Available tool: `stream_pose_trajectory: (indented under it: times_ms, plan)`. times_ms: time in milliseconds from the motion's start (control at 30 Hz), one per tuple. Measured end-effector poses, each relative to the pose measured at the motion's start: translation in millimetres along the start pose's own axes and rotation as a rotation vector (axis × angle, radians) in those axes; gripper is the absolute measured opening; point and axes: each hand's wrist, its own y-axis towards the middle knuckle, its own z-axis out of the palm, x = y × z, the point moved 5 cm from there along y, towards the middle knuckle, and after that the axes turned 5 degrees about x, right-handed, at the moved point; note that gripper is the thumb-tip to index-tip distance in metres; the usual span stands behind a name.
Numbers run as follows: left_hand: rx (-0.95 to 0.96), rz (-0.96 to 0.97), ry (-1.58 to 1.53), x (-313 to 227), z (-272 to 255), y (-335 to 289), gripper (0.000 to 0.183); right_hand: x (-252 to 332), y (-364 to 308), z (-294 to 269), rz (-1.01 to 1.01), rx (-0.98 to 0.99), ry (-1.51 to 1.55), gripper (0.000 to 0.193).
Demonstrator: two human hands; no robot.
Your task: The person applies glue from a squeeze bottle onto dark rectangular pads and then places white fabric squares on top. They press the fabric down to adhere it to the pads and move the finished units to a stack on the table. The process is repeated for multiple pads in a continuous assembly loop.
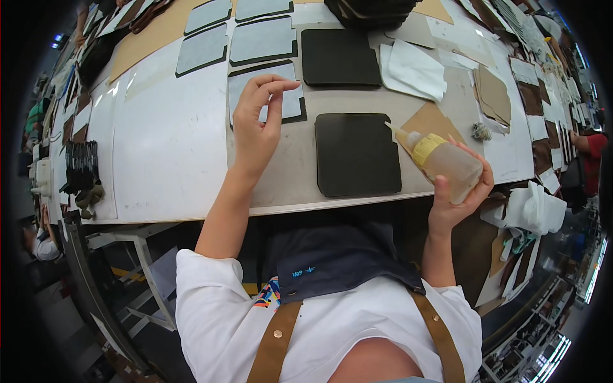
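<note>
My right hand (pixel 472 185) is wrapped round a clear squeeze bottle (pixel 457 171) with a yellow collar and a cloudy, pale content. The bottle lies tilted, its narrow nozzle pointing left at the upper right corner of a black flat panel (pixel 357 155) near the table's front edge. Whether the tip touches the panel I cannot tell. Raised to the left of that panel, my left hand (pixel 257 115) has its thumb and forefinger closed together, with nothing visible in them. Partly behind it is a pale grey panel (pixel 287 96) with a black border.
Several more grey panels (pixel 263 39) lie farther back, beside another black panel (pixel 339 57). White cloths (pixel 413 69), a tan sheet (pixel 426 121) and a small wad (pixel 481 131) are on the right. A black stack (pixel 370 11) stands at the back. Co-workers are at both sides.
</note>
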Motion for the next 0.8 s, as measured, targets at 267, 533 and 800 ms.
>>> stream_pose_trajectory:
  times_ms: [267, 533, 800]
  plan:
    - [-0.010, 0.011, 0.003, -1, -1, 0, 0.023, 12, 1, 19, -0.094, 0.109, -0.025, 0.078]
    - [-0.029, 0.011, -0.008, -5, -3, -1, 0.024, 18, -1, 41, -0.153, 0.190, -0.004, 0.082]
    - [-0.035, 0.039, 0.000, -4, -6, 0, 0.024, 25, 0, 66, -0.213, 0.292, 0.043, 0.084]
